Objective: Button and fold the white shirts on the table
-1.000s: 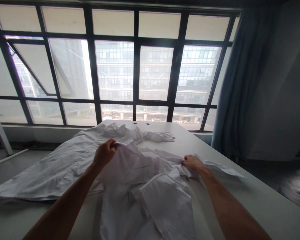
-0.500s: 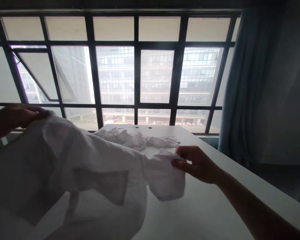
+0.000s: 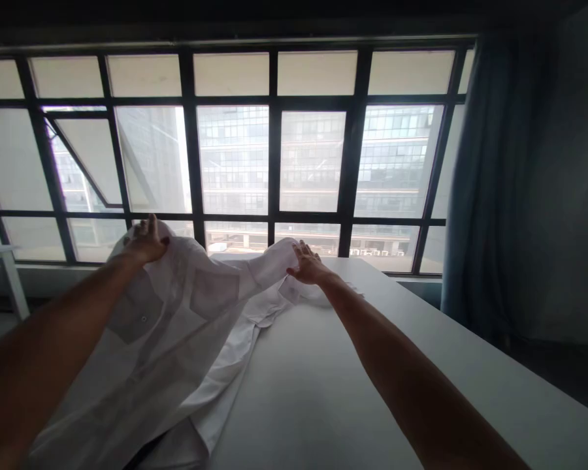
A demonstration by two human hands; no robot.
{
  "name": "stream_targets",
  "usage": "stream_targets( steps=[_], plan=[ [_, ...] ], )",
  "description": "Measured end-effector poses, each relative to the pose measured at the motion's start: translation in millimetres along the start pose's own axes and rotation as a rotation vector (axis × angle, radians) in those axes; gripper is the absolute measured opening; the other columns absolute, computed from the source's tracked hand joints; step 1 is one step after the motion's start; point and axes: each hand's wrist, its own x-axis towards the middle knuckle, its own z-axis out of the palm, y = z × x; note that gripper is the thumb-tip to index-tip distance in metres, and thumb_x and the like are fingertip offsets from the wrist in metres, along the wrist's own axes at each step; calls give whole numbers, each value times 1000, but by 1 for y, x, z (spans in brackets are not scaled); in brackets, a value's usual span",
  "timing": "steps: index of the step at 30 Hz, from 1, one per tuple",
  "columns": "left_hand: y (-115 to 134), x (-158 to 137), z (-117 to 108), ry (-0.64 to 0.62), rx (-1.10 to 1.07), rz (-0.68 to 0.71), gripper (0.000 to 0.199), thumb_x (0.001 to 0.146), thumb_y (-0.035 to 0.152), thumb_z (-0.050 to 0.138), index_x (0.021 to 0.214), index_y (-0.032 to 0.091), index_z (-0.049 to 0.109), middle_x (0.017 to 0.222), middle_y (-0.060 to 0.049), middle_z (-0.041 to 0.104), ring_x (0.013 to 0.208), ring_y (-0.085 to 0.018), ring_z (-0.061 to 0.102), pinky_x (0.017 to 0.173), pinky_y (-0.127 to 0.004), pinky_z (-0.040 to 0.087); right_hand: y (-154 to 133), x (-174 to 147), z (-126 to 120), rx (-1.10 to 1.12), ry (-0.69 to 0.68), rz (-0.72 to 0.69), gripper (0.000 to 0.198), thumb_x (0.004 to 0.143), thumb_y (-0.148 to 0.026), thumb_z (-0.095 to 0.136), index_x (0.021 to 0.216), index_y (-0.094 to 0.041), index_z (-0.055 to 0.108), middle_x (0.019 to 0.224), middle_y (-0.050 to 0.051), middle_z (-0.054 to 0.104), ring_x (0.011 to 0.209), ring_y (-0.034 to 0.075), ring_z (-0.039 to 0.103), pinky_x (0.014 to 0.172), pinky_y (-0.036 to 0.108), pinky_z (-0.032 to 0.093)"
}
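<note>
A thin white shirt point(image 3: 210, 290) with a small button billows above the left part of the table, its lower part draped towards me. My left hand point(image 3: 149, 245) reaches forward against the shirt's upper left edge, its fingers spread and thumb apart. Out at the end of a sleeve is my right hand point(image 3: 308, 262), also with fingers apart, touching or just beside the fabric. Cloth hides what lies under the shirt's left side.
The white table point(image 3: 372, 365) extends ahead to a wall of dark-framed windows point(image 3: 308, 163). More white cloth point(image 3: 318, 297) lies near its far end, partly covered. A blue-grey curtain point(image 3: 485, 196) hangs at right. Another white table point(image 3: 10, 261) stands at far left.
Both hands have moved forward, away from me, and the left one also to the right. The fingers have spread from their pinch on the shirt, which has swung out over the table.
</note>
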Motion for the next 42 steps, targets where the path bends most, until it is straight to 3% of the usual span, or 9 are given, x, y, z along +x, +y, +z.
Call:
stream_targets(
  steps=[5, 8, 11, 15, 24, 32, 36, 39, 42],
  plan=[
    [33, -110, 74, -480, 52, 214, 61, 101, 40, 43, 149, 4, 36, 159, -24, 27, 149, -37, 21, 116, -63, 16, 18, -43, 55, -67, -310, -3, 62, 96, -42, 53, 149, -13, 42, 160, 18, 30, 150, 31, 19, 121, 53, 8],
    [46, -182, 91, -817, 107, 336, 73, 95, 57, 45, 154, 17, 33, 161, -17, 24, 150, -36, 19, 116, -65, 15, 26, -90, 80, -82, -524, -12, 58, 90, -43, 61, 141, -17, 54, 153, 19, 42, 144, 38, 32, 117, 61, 14],
    [54, -228, 97, -944, 63, 366, 83, 88, 68, 46, 158, 28, 25, 164, -10, 17, 150, -37, 15, 116, -65, 17, 39, -128, 93, -50, -612, 18, 59, 91, -45, 57, 144, -18, 51, 153, 20, 42, 141, 39, 36, 113, 64, 22],
    [58, -242, 114, -885, 94, 344, 80, 90, 66, 41, 158, 28, 22, 166, -9, 10, 151, -38, 9, 115, -67, 16, 59, -157, 100, 15, -559, 45, 59, 97, -46, 43, 151, -20, 42, 161, 16, 28, 148, 35, 24, 115, 60, 23],
    [44, -208, 164, -776, 59, 411, 72, 94, 61, 34, 157, 26, 29, 164, -12, 20, 151, -37, 13, 114, -67, 16, 70, -188, 97, 24, -495, 70, 61, 101, -47, 34, 155, -18, 35, 163, 13, 24, 151, 31, 16, 120, 54, 15],
    [38, -194, 165, -794, 77, 428, 72, 95, 59, 30, 158, 24, 26, 165, -9, 16, 151, -35, 14, 117, -62, 16, 75, -206, 98, -9, -399, 62, 56, 101, -44, 35, 150, -18, 43, 160, 13, 32, 149, 31, 24, 119, 52, 21],
    [76, -212, 152, -669, 140, 398, 69, 94, 40, 40, 157, 16, 27, 164, -15, 16, 151, -35, 15, 117, -63, 15, 64, -208, 94, -114, -344, 45, 44, 100, -37, 39, 134, -17, 58, 144, 17, 52, 135, 31, 46, 108, 45, 38],
    [130, -242, 142, -488, 25, 532, 66, 93, 33, 42, 154, 10, 34, 163, -15, 23, 152, -27, 18, 123, -48, 14, 47, -206, 89, -205, -314, 80, 35, 99, -29, 39, 116, -15, 67, 122, 18, 65, 112, 29, 61, 93, 39, 49],
    [182, -271, 140, -547, -155, 592, 59, 96, 37, 40, 147, 7, 44, 154, -17, 42, 146, -25, 35, 121, -40, 23, 29, -206, 91, -206, -257, 94, 30, 96, -25, 44, 111, -16, 68, 114, 15, 67, 102, 27, 64, 85, 35, 50]
  ],
)
